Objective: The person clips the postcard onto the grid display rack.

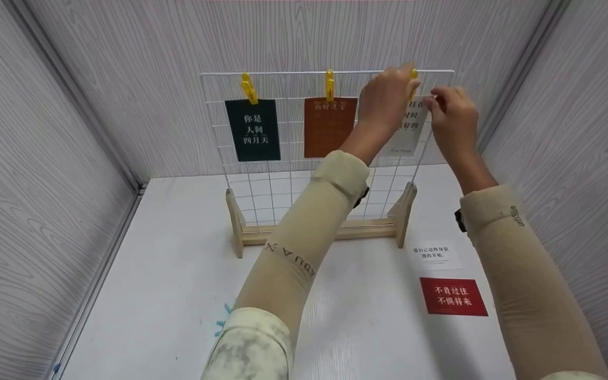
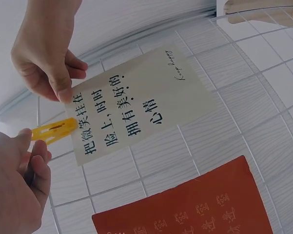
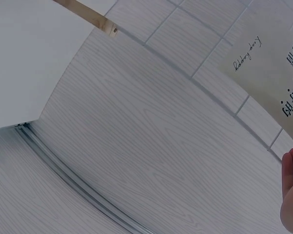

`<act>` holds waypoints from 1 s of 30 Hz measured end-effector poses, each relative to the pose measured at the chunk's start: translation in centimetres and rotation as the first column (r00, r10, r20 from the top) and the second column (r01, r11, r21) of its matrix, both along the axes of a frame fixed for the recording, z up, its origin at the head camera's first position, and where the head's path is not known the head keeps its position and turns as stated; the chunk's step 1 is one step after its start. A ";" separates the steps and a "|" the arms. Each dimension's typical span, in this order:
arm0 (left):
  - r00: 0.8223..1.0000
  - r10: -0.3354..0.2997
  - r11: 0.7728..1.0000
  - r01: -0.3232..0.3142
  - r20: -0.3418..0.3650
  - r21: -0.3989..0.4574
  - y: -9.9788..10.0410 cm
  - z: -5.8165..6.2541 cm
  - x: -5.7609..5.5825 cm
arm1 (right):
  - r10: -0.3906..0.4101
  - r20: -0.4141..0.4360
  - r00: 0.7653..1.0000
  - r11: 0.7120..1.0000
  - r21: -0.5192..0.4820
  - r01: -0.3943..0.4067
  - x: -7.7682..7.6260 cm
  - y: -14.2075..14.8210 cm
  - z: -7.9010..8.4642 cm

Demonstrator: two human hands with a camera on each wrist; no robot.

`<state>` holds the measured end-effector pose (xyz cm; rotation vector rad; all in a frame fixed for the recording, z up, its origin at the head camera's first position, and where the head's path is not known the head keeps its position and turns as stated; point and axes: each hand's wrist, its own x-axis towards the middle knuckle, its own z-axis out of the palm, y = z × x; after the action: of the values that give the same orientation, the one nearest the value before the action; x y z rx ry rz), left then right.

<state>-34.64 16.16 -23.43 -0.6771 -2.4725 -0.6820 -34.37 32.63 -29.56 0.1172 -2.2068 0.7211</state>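
Observation:
A pale card [image 2: 146, 97] with dark Chinese characters hangs against the right part of a white wire grid [image 1: 293, 184]. My left hand [image 1: 386, 100] pinches a yellow clothespin [image 2: 56, 130], whose tip overlaps the card's top edge in the left wrist view. Beside it, my right hand [image 1: 456, 113] pinches the card's top right corner between thumb and fingers. In the right wrist view only part of the right hand [image 3: 292, 187] shows, at the edge. Left of this card, an orange-red card [image 1: 328, 132] and a dark green card [image 1: 254, 132] hang from yellow clothespins.
Wooden feet [image 1: 401, 216] hold the grid upright on the white table [image 1: 177, 237]. A white card [image 1: 433, 256] and a red card [image 1: 454, 296] lie on the table at the right. Light blue pieces [image 1: 221, 322] lie partly behind my left sleeve. Wood-patterned walls [image 1: 50, 174] surround the table.

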 end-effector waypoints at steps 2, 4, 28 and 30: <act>1.000 -0.013 0.999 0.013 0.015 0.038 -0.6 -0.2 0.1 | 0.008 0.003 1.000 1.000 -0.012 -0.008 0.3 -0.1 -0.1; 0.999 -0.028 0.997 0.026 0.024 0.073 -1.2 -0.4 0.2 | 0.012 0.000 1.000 1.000 -0.019 -0.012 0.5 -0.1 -0.3; 0.998 -0.057 0.975 0.049 0.029 0.218 -10.6 -8.5 5.5 | 0.124 -0.067 0.990 0.992 -0.018 -0.125 6.9 -0.2 -6.6; 0.998 -0.058 0.970 0.047 0.037 0.240 -11.6 -9.9 5.8 | 0.134 -0.072 0.988 0.991 -0.018 -0.135 7.5 -0.1 -7.5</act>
<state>-28.85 4.55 -33.36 -0.6419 -2.3654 -1.0059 -26.90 32.55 -37.09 0.2782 -2.1377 0.8042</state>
